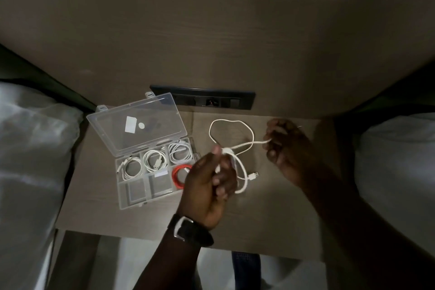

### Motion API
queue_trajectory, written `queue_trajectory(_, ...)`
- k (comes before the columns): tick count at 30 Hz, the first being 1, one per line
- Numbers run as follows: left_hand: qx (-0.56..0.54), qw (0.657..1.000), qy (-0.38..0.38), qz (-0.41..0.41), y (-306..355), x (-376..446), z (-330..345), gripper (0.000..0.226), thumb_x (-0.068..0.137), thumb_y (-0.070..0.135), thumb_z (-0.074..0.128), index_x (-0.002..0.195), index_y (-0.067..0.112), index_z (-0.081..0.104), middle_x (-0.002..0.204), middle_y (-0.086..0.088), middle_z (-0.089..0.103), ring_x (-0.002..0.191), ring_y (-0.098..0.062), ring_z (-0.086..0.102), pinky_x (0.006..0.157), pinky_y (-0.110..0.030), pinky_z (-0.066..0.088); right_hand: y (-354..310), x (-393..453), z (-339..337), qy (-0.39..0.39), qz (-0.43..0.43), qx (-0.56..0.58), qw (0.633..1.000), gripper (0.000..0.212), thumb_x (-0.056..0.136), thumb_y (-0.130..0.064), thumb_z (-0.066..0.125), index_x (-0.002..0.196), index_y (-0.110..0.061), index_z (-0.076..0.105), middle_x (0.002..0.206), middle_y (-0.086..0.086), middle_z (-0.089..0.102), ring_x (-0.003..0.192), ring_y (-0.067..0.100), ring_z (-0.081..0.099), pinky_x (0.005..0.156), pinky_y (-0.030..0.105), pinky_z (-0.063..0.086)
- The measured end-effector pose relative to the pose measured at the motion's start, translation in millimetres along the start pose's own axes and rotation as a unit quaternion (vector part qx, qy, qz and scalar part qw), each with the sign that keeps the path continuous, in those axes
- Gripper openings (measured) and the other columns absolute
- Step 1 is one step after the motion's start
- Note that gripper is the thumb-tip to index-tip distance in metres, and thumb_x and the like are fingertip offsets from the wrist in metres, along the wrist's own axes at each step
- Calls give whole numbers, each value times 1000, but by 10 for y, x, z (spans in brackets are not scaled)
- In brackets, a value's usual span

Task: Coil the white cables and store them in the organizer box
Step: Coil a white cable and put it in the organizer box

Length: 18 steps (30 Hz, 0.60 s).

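Cable, white and thin, is held above the bench in loose, uneven loops, its USB plug dangling. It is pinched in the left hand grip, and one end is grasped by the right hand. Three white coils and a red coil are seen in the open organizer box.

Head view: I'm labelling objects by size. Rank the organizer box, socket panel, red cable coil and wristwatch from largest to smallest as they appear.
1. Organizer box, lid open, clearly largest.
2. Socket panel.
3. Wristwatch, strap included; it sits nearer the camera, so its rank over the coil is unsure.
4. Red cable coil, partly hidden by the left hand.
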<state>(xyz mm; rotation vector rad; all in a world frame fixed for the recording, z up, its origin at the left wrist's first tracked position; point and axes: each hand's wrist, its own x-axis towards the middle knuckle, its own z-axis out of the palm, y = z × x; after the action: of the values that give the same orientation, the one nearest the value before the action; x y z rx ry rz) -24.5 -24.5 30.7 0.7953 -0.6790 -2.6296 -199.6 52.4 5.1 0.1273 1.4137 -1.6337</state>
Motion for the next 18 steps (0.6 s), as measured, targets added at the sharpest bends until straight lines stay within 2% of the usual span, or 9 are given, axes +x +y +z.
queue_trajectory(3,-138,988,52,53,123,55,-76,33,98,37,42,77,14,53,48,7,42,41,-6,40,40,-17,34,442,-276,60,-7,52,-82,995,19,94,0,58,82,-12,66,67,8,60,50,14,57,49,24,52)
queue_trajectory(6,-136,980,110,98,211,99,-180,28,99,32,42,83,14,56,58,6,49,52,-8,49,49,-18,45,664,-624,46,-83,49,-224,970,17,97,-21,63,82,-11,65,66,7,60,54,14,56,52,29,52)
queue_trajectory(7,-120,979,125,111,213,107,-211,27,100,28,43,84,13,58,62,4,53,56,-9,53,53,-19,49,683,-720,15,-118,6,-319,940,21,98,-25,61,81,-13,65,65,2,60,56,12,56,55,31,52)
queue_trajectory(9,5,977,163,139,149,119,-261,29,102,23,42,84,11,62,66,0,61,62,-15,59,58,-22,52,679,-867,-27,-182,-130,-543,809,29,101,-37,51,84,-19,64,73,-5,62,68,10,58,68,36,51)
queue_trajectory(10,126,961,190,155,88,111,-276,29,103,21,43,84,10,63,67,-2,63,64,-17,61,60,-23,52,648,-932,-15,-205,-195,-603,746,32,101,-42,45,84,-22,63,79,-7,60,77,10,57,73,37,49)
queue_trajectory(11,256,931,200,168,21,86,-272,28,103,20,44,85,9,62,68,-5,65,65,-19,62,61,-25,52,584,-974,19,-214,-240,-619,716,33,100,-44,42,83,-24,61,84,-8,55,83,9,53,75,36,47)
queue_trajectory(13,448,865,147,169,-125,17,-246,28,103,22,47,83,7,60,67,-6,66,65,-20,63,63,-34,52,402,-966,67,-209,-292,-591,722,27,99,-39,45,81,-24,58,88,-8,47,86,8,49,74,33,45)
queue_trajectory(15,543,822,97,143,-198,-67,-229,38,102,35,44,76,10,57,61,-5,63,59,-19,63,62,-40,51,232,-870,70,-212,-323,-575,721,19,101,-31,47,86,-23,57,95,-6,45,83,8,49,74,34,47)
queue_trajectory(18,520,849,89,22,-159,-138,-139,60,98,58,36,66,12,59,45,-5,57,42,-16,54,50,-27,46,123,-728,51,-229,-355,-621,660,14,101,-29,46,91,-23,54,108,-6,45,88,9,51,72,38,50)
